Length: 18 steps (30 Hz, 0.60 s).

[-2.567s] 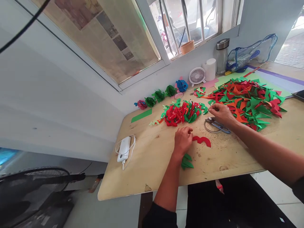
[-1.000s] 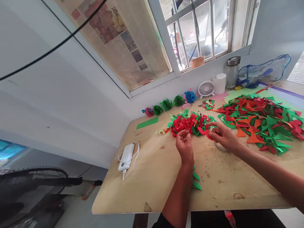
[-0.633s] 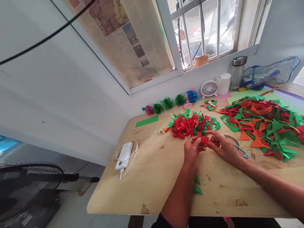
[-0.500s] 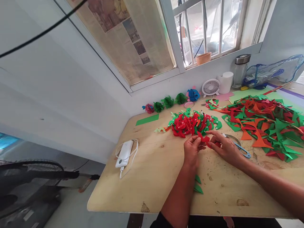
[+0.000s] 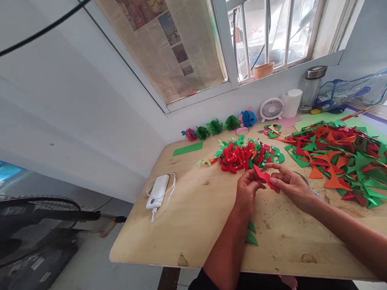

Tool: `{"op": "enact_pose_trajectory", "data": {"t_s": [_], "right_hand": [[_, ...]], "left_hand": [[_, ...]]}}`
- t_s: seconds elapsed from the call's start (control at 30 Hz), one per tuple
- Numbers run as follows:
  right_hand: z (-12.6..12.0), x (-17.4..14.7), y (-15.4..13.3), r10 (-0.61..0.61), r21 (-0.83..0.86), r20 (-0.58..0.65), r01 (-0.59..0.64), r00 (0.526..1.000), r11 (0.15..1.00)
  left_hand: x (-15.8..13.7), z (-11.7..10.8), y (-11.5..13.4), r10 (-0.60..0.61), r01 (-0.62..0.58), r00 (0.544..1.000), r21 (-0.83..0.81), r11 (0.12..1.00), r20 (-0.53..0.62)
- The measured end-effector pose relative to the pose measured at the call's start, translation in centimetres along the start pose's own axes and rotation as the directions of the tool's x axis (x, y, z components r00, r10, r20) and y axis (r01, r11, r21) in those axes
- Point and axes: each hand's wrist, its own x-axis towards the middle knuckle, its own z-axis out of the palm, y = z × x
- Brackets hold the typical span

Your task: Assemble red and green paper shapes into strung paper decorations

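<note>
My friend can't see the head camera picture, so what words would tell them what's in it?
A left hand and right hand hold a red cutout over a wooden table. Beyond lies a pile of red and green cutouts, with a bigger heap of colorful scraps to the right and a small white fan behind.

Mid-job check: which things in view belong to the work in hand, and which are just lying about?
Likely in the work:
- red paper piece, held by left hand and right hand
- red-and-green paper cluster beyond the hands
- green paper pieces by the left forearm

Apparently just lying about:
- white power bank
- small fan
- glass bottle
</note>
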Motion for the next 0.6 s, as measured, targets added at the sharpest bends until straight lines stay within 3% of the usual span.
{"op": "enact_pose_trajectory", "data": {"t_s": [0.3, 0.5, 0.6], "right_hand": [[-0.14, -0.39, 0.20, 0.041, 0.126, 0.064, -0.049, 0.997, 0.991], [-0.06, -0.45, -0.25, 0.052, 0.106, 0.091, -0.062, 0.994, 0.992], [-0.14, -0.35, -0.68, 0.046, -0.001, -0.016, -0.046, 0.999, 0.999]], "left_hand": [[-0.34, -0.16, -0.13, -0.009, 0.007, 0.988, 0.011, 1.000, 0.154], [-0.17, -0.25, -0.21, 0.014, -0.019, 0.995, 0.046, 0.999, 0.103], [-0.19, -0.28, -0.07, 0.024, -0.027, 0.998, 0.049, 0.998, 0.058]]}}
